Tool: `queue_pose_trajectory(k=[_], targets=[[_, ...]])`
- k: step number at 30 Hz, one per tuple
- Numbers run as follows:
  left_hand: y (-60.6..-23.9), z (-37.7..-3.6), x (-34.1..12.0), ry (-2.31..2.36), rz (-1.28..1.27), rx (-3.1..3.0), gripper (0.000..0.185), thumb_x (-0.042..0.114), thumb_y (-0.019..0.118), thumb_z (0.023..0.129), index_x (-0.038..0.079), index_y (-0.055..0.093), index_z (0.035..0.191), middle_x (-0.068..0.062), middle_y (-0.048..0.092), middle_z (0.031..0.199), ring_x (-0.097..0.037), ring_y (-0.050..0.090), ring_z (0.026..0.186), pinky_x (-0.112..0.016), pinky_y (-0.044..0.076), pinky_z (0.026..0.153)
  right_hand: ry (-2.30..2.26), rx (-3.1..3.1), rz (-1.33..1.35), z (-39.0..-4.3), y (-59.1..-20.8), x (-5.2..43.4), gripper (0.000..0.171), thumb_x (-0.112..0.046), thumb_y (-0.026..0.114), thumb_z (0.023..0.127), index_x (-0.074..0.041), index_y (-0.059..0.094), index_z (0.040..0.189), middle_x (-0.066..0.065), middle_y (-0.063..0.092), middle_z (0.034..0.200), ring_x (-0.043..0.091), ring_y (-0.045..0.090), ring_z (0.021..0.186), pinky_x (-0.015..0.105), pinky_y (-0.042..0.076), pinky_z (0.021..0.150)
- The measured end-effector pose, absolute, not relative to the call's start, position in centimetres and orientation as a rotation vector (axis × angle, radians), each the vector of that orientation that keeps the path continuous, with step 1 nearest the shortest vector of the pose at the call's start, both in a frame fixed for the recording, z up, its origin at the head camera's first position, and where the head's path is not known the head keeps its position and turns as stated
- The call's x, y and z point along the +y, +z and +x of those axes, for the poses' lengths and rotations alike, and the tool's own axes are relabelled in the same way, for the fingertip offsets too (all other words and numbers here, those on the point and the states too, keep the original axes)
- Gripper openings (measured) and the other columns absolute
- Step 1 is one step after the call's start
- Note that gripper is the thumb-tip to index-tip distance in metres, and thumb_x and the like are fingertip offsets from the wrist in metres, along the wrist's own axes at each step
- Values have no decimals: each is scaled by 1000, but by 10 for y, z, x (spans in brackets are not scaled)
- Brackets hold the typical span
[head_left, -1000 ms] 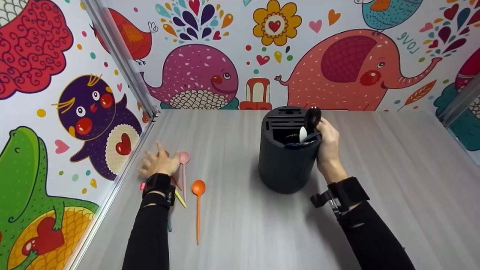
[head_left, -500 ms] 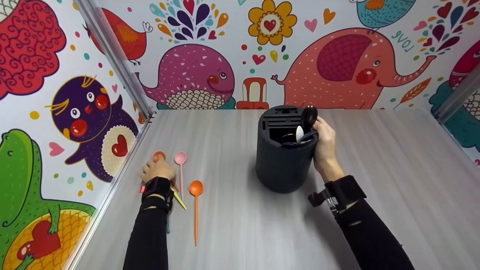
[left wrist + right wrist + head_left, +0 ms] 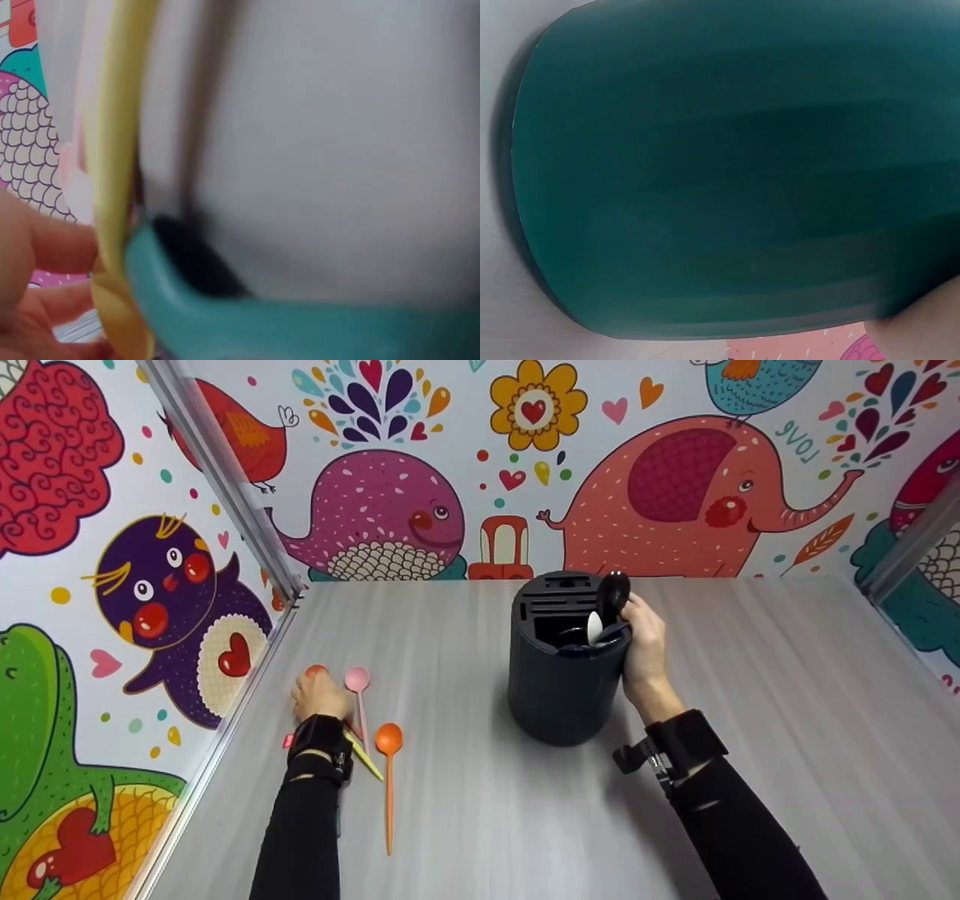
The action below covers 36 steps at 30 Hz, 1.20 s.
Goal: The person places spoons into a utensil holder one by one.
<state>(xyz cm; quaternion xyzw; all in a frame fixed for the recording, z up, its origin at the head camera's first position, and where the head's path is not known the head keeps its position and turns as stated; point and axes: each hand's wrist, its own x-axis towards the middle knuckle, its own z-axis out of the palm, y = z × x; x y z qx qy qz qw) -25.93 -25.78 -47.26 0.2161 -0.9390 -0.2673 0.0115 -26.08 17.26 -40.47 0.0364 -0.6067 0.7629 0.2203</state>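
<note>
A dark round utensil holder stands mid-table and fills the right wrist view. My right hand grips its right rim, beside a black spoon and a white spoon standing inside. At the left, my left hand lies with fingers curled over a red-orange spoon whose bowl pokes out past them. A pink spoon and an orange spoon lie just to its right. Yellow and teal handles run under the wrist.
The grey table is boxed in by cartoon-patterned walls at the back and left, with a metal corner post. The spoons lie close to the left wall. Another post stands at the far right.
My left hand's fingers, spread flat a second ago, have curled in over the red-orange spoon and drawn back slightly. The right hand stays on the holder.
</note>
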Motion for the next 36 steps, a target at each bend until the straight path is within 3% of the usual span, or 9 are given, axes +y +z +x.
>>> queue_pose_trajectory(k=[5,10,18,23,26,30,36], targets=[[-474,-259,-256,-951,605,-2756,35,3,56,81,-7,59,114,-35,54,120,-53,50,117,-61,42,98,2109,-1679,115,-261,-406,173,33,-9,45,92,-6,74,107,1,69,94,14,57,89,25,45,81],[-476,-260,-254,-1023,547,-2644,18,2,58,88,-8,65,101,-31,65,107,-49,59,107,-55,45,95,2099,-1679,118,-261,-406,173,30,-11,46,93,-7,74,103,1,67,91,14,56,87,25,44,80],[-479,-261,-253,-1041,544,-2665,21,10,54,92,-5,66,100,-27,65,107,-47,60,107,-54,45,96,2102,-1677,115,-261,-407,171,30,-13,47,94,-7,75,104,1,67,92,15,56,87,26,44,82],[-473,-262,-251,-1053,589,-2718,16,19,52,88,3,56,86,-22,61,101,-41,57,97,-50,44,88,2088,-1695,111,-261,-406,171,30,-14,46,94,-7,74,104,1,68,92,15,57,88,26,44,81],[-465,-261,-248,-1064,647,-2758,20,21,48,89,4,59,90,-22,63,108,-41,58,102,-50,45,91,2090,-1695,111,-261,-406,171,30,-13,46,94,-7,74,102,1,69,92,14,57,87,26,45,80],[-452,-263,-240,-1081,671,-2740,36,21,46,90,1,68,111,-24,64,124,-43,58,117,-53,43,103,2099,-1673,108,-260,-406,171,29,-13,46,94,-7,74,100,1,68,91,14,57,86,25,45,79],[-442,-270,-222,-1050,580,-2639,32,21,51,90,0,71,105,-23,69,112,-42,62,108,-51,45,97,2100,-1669,115,-261,-407,170,27,-14,47,95,-8,73,98,0,66,90,15,55,86,25,43,80]])
